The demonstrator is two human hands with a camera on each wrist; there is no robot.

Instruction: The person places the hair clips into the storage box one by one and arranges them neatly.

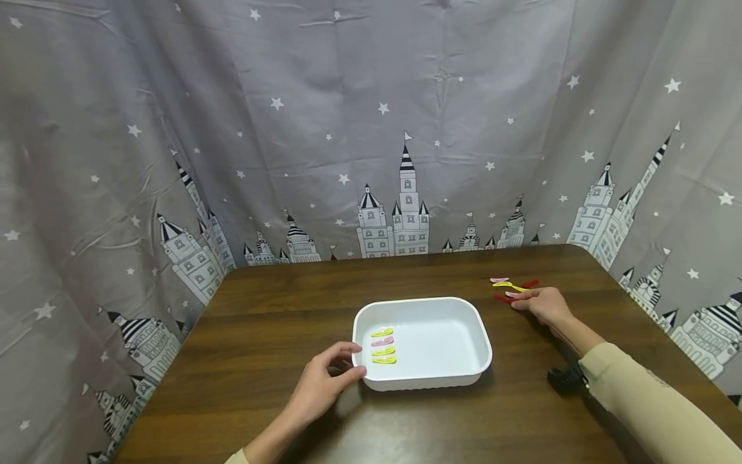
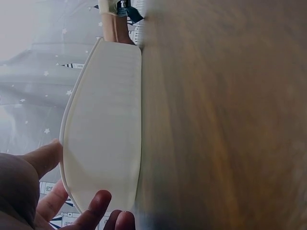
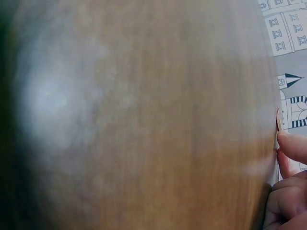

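Observation:
My left hand [image 1: 326, 380] grips the left end of a white tray [image 1: 429, 383], the thumb on the rim near the front corner and the fingers farther back. Inside the tray, at its left, lies a column of snap hair clips: yellow clips [image 1: 384, 360] and a pink clip [image 1: 382, 341]. Beyond the tray's right end, my right hand [image 1: 545, 304] pinches at a red hair clip [image 1: 503, 298] with its fingertips, low at the table. A pink hair clip [image 1: 513, 294] lies against the same fingers. The fingertips partly hide both clips.
Just behind the right hand lie another pink clip [image 1: 499, 280], a yellow clip [image 1: 509, 285] and a red clip [image 1: 530, 283]. The brown wooden table [image 1: 266, 322] ends at a grey curtain [image 1: 324, 129] printed with castles and stars. A black strap [image 1: 565, 379] is at the right wrist.

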